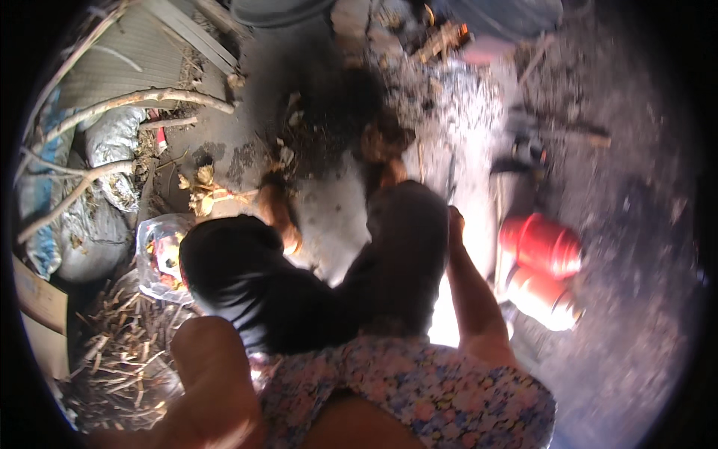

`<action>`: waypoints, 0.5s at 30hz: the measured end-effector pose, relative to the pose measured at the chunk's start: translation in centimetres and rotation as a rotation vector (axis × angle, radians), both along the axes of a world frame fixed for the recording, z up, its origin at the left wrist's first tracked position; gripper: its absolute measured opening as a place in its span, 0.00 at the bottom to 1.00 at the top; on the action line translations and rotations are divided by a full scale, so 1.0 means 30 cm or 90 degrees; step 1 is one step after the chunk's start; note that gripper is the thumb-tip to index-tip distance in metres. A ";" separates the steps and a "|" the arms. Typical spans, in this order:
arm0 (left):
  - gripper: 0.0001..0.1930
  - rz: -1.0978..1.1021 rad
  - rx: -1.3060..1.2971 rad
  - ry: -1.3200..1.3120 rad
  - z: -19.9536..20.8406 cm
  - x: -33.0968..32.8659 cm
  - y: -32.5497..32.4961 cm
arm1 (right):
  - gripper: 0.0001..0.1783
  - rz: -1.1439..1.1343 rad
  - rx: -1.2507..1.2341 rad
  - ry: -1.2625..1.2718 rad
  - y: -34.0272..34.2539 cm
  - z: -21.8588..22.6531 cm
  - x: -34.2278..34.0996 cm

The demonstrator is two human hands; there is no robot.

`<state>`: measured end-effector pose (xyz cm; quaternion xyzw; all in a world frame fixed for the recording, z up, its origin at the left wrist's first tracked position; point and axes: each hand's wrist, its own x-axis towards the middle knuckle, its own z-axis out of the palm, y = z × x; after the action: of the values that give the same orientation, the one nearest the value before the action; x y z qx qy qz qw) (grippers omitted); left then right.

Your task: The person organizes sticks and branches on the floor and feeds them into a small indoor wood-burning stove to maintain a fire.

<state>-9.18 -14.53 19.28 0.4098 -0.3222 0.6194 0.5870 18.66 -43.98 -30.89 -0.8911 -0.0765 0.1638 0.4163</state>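
Note:
My right arm reaches forward along the outer side of my right thigh. My right hand point(455, 221) is beside the knee, small and partly hidden by the dark trouser leg point(407, 239), so its fingers cannot be made out. My left arm point(213, 367) is bent at the lower left, and its hand does not show. Closest to that arm are a clear plastic bag point(161, 277) with red and yellow contents and a heap of thin twigs point(123, 359). To the right of my right hand lie two red rounded containers point(540, 245), one in bright light.
Ahead is a blurred, blackened patch point(321, 97). Pale ash point(464, 97) and a stick with a glowing end point(445, 41) lie beyond my feet. Crooked branches point(142, 97) and stuffed sacks point(93, 224) are at the left. Dark round vessels point(280, 9) stand at the top.

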 end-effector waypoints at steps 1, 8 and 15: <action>0.22 -0.050 -0.007 0.021 -0.011 -0.006 -0.013 | 0.16 0.021 -0.044 0.042 -0.077 -0.108 -0.088; 0.21 -0.146 -0.068 0.044 0.020 0.087 -0.149 | 0.17 -0.034 -0.074 0.301 -0.629 -0.483 -0.524; 0.21 -0.114 -0.028 0.139 -0.017 0.208 -0.227 | 0.15 0.044 -0.328 0.332 -0.267 -0.163 -0.393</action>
<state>-2.95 -21.33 18.76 0.4310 -0.2782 0.5233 0.6805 6.86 -52.00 -35.79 -0.8920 0.0461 0.4130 0.1780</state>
